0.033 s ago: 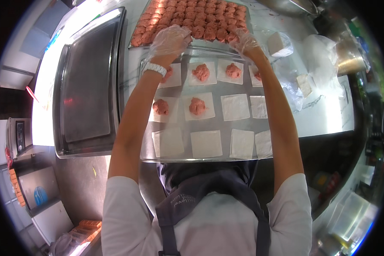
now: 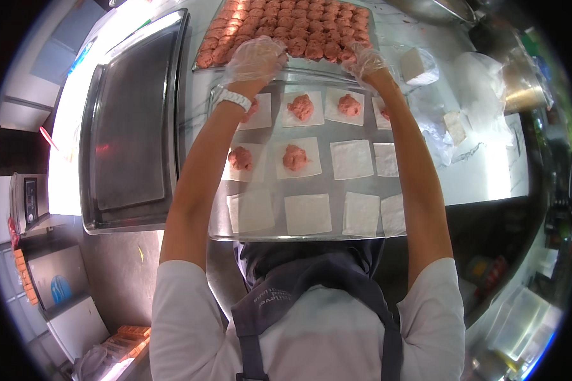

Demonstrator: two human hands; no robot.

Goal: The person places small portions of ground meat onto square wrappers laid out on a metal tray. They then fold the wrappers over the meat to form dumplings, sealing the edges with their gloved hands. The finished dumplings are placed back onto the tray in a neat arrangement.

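A tray [image 2: 373, 39] at the far side holds closely packed rows of pink minced meat balls [image 2: 279, 25]. My left hand [image 2: 255, 58], in a clear plastic glove, curls over a meat ball at the near row, its fingertips partly hidden. Farther right, my right hand [image 2: 363, 61], also gloved, has its fingers closed round another ball in that row. Under my forearms lies a metal tray [image 2: 324, 219] with rows of square white wrappers [image 2: 351, 159]. Some wrappers carry a lump of meat [image 2: 294, 157]; others are bare.
A dark rectangular tray [image 2: 133, 133] sits to the left on the counter. On the right are a wrapped white block [image 2: 418, 66], crumpled clear plastic [image 2: 480, 89] and a metal pot [image 2: 521, 79]. A large metal bowl [image 2: 433, 9] stands at the far right.
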